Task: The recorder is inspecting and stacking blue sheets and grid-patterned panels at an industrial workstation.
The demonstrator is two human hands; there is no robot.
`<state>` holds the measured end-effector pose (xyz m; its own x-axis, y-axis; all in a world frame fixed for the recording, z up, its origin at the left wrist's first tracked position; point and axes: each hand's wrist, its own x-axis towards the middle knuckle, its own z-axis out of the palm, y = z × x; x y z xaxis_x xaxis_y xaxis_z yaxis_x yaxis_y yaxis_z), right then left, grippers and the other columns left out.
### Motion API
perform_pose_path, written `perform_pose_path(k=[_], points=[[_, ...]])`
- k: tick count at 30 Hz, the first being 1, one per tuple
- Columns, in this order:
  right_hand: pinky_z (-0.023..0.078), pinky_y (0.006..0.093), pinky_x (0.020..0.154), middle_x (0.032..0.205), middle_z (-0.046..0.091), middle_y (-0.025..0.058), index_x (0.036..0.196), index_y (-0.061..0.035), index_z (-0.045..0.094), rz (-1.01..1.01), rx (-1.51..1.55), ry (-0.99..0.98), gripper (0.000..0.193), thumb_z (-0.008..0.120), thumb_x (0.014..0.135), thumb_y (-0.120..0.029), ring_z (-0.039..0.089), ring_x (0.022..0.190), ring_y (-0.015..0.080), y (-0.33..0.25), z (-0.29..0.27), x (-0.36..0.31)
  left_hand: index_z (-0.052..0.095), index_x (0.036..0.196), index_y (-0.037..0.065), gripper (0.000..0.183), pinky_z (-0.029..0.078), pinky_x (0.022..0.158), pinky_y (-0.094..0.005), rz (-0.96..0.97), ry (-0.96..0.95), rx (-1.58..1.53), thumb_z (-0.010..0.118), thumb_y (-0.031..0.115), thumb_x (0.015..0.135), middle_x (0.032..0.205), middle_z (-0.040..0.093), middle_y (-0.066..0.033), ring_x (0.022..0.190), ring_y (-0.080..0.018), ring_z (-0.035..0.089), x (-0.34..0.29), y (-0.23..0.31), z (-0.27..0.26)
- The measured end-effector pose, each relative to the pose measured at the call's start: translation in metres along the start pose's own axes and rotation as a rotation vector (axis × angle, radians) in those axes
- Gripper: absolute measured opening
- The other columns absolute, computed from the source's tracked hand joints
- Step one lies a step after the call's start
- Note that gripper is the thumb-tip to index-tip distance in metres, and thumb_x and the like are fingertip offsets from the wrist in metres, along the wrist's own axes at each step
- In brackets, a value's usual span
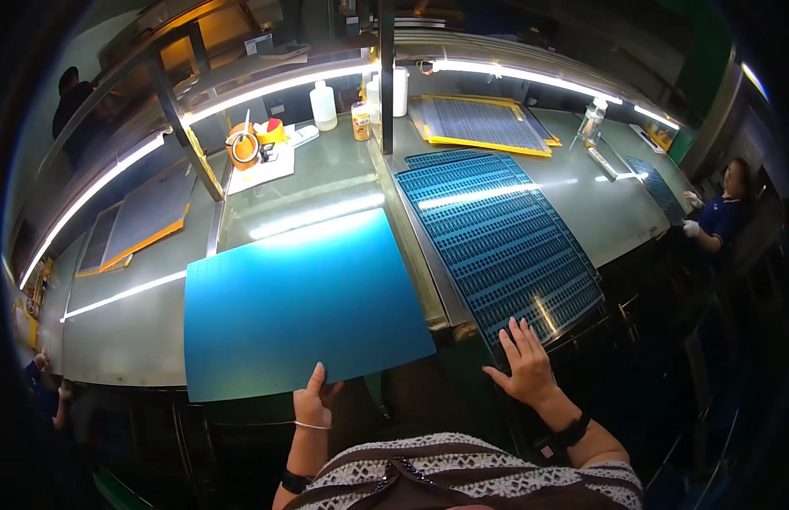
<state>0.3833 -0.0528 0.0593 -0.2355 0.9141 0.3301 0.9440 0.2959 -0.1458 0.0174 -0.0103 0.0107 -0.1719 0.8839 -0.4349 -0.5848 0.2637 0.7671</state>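
My left hand (315,402) grips the near edge of a large plain blue sheet (301,306), thumb on top and fingers curled beneath. The sheet lies over the bench and juts out past its front edge. To the right, a stack of dark blue patterned panels (505,238) with rows of small shapes rests at a slant, its near corner overhanging the bench. My right hand (525,367) is at that near corner, fingers stretched out and apart, with the fingertips over the top panel's edge. Whether they touch it I cannot tell.
Behind the patterned stack lie yellow-edged panels (479,123); more yellow-edged sheets (148,217) are at left. A white bottle (323,106), an orange jar (360,121) and an orange tape roll (242,146) stand at the back. A metal post (386,76) rises mid-bench. A co-worker (723,208) is at far right.
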Motion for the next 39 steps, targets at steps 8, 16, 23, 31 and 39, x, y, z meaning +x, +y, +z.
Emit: perform_pose_path(k=[8,16,23,31,39], points=[[0.03,0.0517,0.105,0.133,0.04,0.0328,0.12,0.0077,0.052,0.115,0.138,-0.061,0.059,0.069,0.076,-0.029,0.035,0.126,0.0497,-0.008,-0.009,0.002,0.054,0.109,0.008,0.025,0.056,0.063,-0.0303,-0.077,-0.027,-0.007,0.064,0.013,0.087,0.096,0.062,-0.0036,0.081,-0.0172,0.063,0.007,0.001,0.012],[0.033,0.0475,0.104,0.134,0.04,0.0307,0.118,0.0077,0.051,0.071,0.176,-0.079,0.056,0.069,0.076,-0.025,0.034,0.126,0.0499,0.007,-0.013,-0.002,0.057,0.105,0.002,0.022,0.059,0.061,-0.03,-0.09,0.017,-0.047,0.065,0.012,0.086,0.094,0.063,-0.0068,0.075,-0.0176,0.065,0.005,-0.003,0.028],[0.05,0.0401,0.084,0.11,0.06,0.0243,0.099,0.0043,0.059,-0.17,0.101,-0.078,0.025,0.061,0.082,-0.014,0.059,0.101,0.0399,0.049,-0.024,0.017,0.06,0.097,-0.002,0.034,0.056,0.057,-0.0288,-0.179,-0.169,0.091,0.055,0.031,0.092,0.085,0.066,-0.0103,0.071,-0.0198,0.065,0.011,0.001,0.02],[0.049,0.031,0.057,0.072,0.067,0.0093,0.091,-0.0031,0.066,0.261,0.299,0.001,0.018,0.06,0.086,-0.019,0.064,0.059,0.0213,0.097,-0.084,0.088,0.066,0.09,0.004,0.027,0.052,0.065,-0.0341,0.964,-0.959,1.405,0.059,0.031,0.089,0.082,0.067,-0.0105,0.071,-0.0267,0.064,0.003,0.059,0.14],[0.047,0.0444,0.088,0.128,0.047,0.0279,0.135,0.0019,0.035,-0.04,-0.169,-0.744,0.099,0.063,0.069,-0.067,0.057,0.106,0.0417,0.024,-0.053,0.109,0.033,0.137,-0.004,0.099,0.021,0.111,-0.0479,1.05,-0.981,1.939,0.058,0.066,0.072,0.145,0.03,-0.0199,0.137,-0.0313,0.024,0.071,-0.057,0.24]])
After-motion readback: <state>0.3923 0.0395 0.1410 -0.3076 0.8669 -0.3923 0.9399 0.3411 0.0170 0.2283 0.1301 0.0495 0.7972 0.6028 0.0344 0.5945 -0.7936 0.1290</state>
